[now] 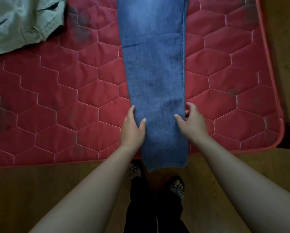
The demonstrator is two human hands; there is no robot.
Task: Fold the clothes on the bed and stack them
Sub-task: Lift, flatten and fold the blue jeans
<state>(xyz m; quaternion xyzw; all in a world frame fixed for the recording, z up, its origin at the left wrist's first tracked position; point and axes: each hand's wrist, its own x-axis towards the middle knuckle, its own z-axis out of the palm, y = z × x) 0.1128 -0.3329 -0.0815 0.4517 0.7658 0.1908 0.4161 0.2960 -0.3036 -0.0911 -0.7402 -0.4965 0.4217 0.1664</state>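
Denim first: the blue jeans [154, 64] are laid out in one long strip, legs stacked on each other, running from 12 o'clock straight down to 6 through the middle of the view. They're lying on a red quilted mattress [56, 98] with a hexagon stitch pattern and a few dark smudgy patches. The hem end goes past the mattress's near edge and hangs over the wooden floor [40, 190] at 6 o'clock.

Both hands are on the lower leg part, a bit above where it leaves the mattress. The left hand [133, 130] is on the 9 o'clock edge of the strip, thumb lying on top of the denim and a finger stretched along the edge, so it's holding that side. Can't see whether the other fingers are tucked under. The right hand [192, 123] is on the 3 o'clock edge, thumb on top and fingers curled round the seam, pinching it.

Up at 10 to 11 o'clock there's a pale green garment [19, 22] on the mattress, rumpled, cut off by the frame and well apart from the jeans.

Down at 6 o'clock you can see the person's dark trousers [141, 207] and a patterned sandal [177, 187] on the floor, just beside the hanging hem.
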